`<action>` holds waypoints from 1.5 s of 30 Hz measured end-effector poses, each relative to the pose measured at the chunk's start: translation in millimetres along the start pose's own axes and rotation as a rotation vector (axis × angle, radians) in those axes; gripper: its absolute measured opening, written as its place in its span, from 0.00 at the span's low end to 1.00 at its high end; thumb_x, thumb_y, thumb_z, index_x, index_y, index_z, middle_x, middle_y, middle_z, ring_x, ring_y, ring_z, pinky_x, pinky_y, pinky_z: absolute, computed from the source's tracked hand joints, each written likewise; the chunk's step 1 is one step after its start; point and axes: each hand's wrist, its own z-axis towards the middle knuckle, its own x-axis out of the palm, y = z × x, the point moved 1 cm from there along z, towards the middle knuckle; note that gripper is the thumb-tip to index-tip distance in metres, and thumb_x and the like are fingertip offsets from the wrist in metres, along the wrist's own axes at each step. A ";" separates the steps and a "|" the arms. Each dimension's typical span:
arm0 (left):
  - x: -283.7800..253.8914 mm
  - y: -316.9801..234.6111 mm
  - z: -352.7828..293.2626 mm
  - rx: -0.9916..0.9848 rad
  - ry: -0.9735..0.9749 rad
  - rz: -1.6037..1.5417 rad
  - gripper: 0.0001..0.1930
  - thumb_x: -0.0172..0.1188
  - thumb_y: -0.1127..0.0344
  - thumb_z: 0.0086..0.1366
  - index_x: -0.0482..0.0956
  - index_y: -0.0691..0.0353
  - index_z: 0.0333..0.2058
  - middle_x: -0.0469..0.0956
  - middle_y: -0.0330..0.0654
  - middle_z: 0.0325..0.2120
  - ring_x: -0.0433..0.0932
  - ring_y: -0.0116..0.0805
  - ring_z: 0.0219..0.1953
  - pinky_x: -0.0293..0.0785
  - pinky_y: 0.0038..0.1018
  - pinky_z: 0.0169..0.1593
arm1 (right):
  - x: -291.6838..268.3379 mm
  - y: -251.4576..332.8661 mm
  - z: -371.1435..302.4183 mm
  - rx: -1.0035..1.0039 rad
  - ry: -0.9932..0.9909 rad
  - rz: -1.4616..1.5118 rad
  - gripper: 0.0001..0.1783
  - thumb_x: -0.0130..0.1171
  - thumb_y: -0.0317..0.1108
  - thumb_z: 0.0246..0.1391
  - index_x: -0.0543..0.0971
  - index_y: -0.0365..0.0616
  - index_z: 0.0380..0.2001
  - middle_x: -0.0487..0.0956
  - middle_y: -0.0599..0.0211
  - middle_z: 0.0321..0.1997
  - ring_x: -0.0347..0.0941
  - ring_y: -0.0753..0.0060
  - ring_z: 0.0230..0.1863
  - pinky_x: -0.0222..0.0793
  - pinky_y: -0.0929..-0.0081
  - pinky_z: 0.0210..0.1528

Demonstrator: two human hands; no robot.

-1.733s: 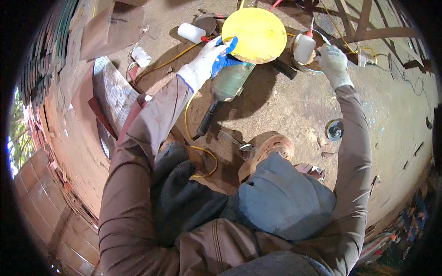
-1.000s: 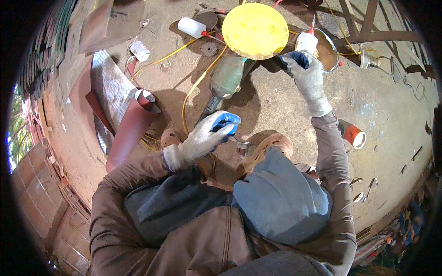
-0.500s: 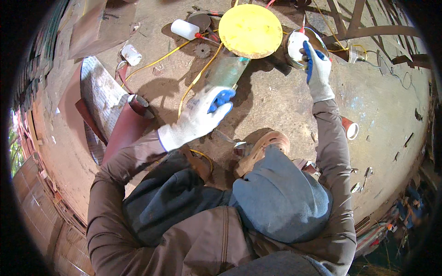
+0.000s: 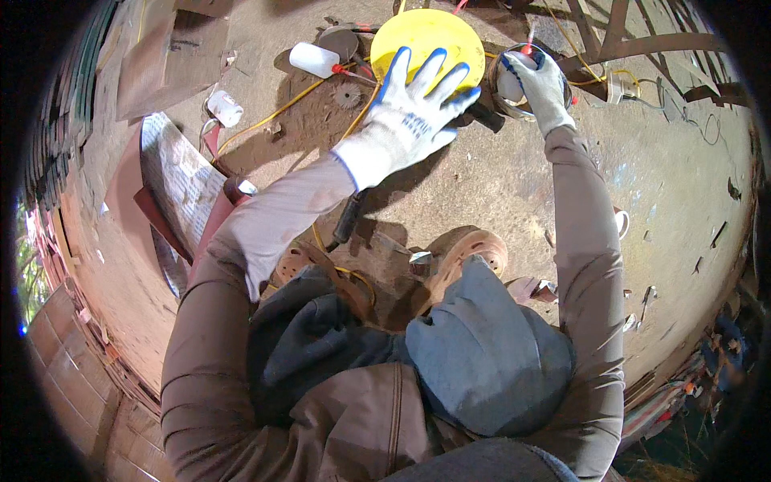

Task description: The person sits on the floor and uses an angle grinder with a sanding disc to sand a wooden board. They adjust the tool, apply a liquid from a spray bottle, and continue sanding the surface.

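My left hand (image 4: 405,124), in a white glove with blue palm coating, has its fingers spread over the near part of a round yellow disc (image 4: 430,30). Whether it touches the disc I cannot tell. At the far right my right hand (image 4: 546,92), gloved alike, curls its fingers round a white squeeze bottle (image 4: 509,87) with a red nozzle. That bottle stands in or against a round metal container (image 4: 504,107), mostly hidden by the hand. Beside the disc lies a second white bottle (image 4: 313,59) with a red tip. A dark handle (image 4: 348,218) shows below my left wrist.
A toothed disc (image 4: 348,95) lies left of the yellow one, near a yellow cord (image 4: 261,124). Rolled reddish sheet material (image 4: 181,189) is on the left, with a small white container (image 4: 225,108). A metal frame (image 4: 650,51) stands far right.
My left hand has moved forward and right onto or above the yellow disc, its fingers spreading from a half-curled shape. My right hand has shifted slightly, its fingers curling further round the bottle.
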 end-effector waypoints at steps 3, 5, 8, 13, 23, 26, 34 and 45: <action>0.1 -6.0 -35.2 0.139 -0.004 -0.106 0.30 0.57 0.42 0.64 0.67 0.34 0.64 0.58 0.39 0.69 0.50 0.52 0.71 0.39 0.62 0.70 | -17.4 -1.8 -24.5 -0.098 -0.206 0.078 0.31 0.74 0.43 0.50 0.76 0.35 0.52 0.80 0.63 0.48 0.76 0.74 0.46 0.74 0.76 0.49; -1.5 -5.3 -62.2 0.166 -0.032 -0.230 0.30 0.61 0.45 0.61 0.69 0.33 0.63 0.57 0.40 0.69 0.51 0.52 0.71 0.43 0.59 0.71 | -28.2 13.7 -60.9 -0.196 -0.131 0.253 0.33 0.69 0.36 0.55 0.68 0.36 0.59 0.77 0.62 0.52 0.74 0.72 0.52 0.71 0.74 0.56; -0.5 -3.4 -96.3 0.118 0.023 -0.362 0.31 0.65 0.49 0.57 0.72 0.37 0.61 0.59 0.44 0.67 0.53 0.54 0.70 0.47 0.56 0.71 | -34.2 33.3 -114.6 -0.281 -0.071 0.143 0.35 0.69 0.34 0.55 0.65 0.38 0.62 0.76 0.59 0.54 0.73 0.68 0.55 0.70 0.70 0.58; 11.7 -0.2 -115.2 0.108 0.068 -0.431 0.30 0.66 0.51 0.57 0.73 0.40 0.60 0.61 0.46 0.65 0.55 0.55 0.69 0.51 0.56 0.69 | -38.6 50.6 -160.0 -0.322 -0.089 -0.312 0.44 0.75 0.45 0.45 0.67 0.40 0.61 0.76 0.56 0.54 0.73 0.54 0.56 0.67 0.57 0.57; 10.1 4.2 -113.0 0.091 0.038 -0.462 0.28 0.66 0.52 0.57 0.75 0.43 0.57 0.62 0.47 0.65 0.56 0.57 0.68 0.55 0.56 0.67 | -52.5 85.1 -157.9 -0.482 -0.081 -0.911 0.41 0.73 0.50 0.42 0.72 0.51 0.60 0.80 0.66 0.49 0.72 0.59 0.53 0.59 0.57 0.55; 8.9 8.3 -112.8 0.071 0.045 -0.435 0.27 0.65 0.52 0.57 0.76 0.43 0.57 0.62 0.48 0.64 0.56 0.58 0.67 0.56 0.56 0.66 | -51.3 86.5 -156.4 -0.492 -0.055 -0.882 0.42 0.73 0.51 0.41 0.72 0.51 0.60 0.80 0.65 0.50 0.72 0.60 0.52 0.60 0.57 0.54; 14.0 17.4 -116.2 0.034 0.052 -0.410 0.26 0.64 0.51 0.59 0.76 0.42 0.57 0.63 0.48 0.64 0.56 0.58 0.67 0.56 0.57 0.66 | -51.1 85.8 -155.8 -0.519 -0.064 -0.914 0.43 0.73 0.53 0.41 0.72 0.51 0.60 0.81 0.66 0.49 0.72 0.62 0.52 0.60 0.57 0.52; 13.2 20.2 -113.5 0.022 0.057 -0.431 0.25 0.63 0.52 0.60 0.76 0.42 0.57 0.62 0.48 0.64 0.55 0.58 0.68 0.55 0.58 0.66 | -52.6 88.5 -152.1 -0.522 -0.057 -0.935 0.43 0.72 0.55 0.40 0.73 0.51 0.60 0.81 0.67 0.48 0.72 0.62 0.50 0.61 0.56 0.51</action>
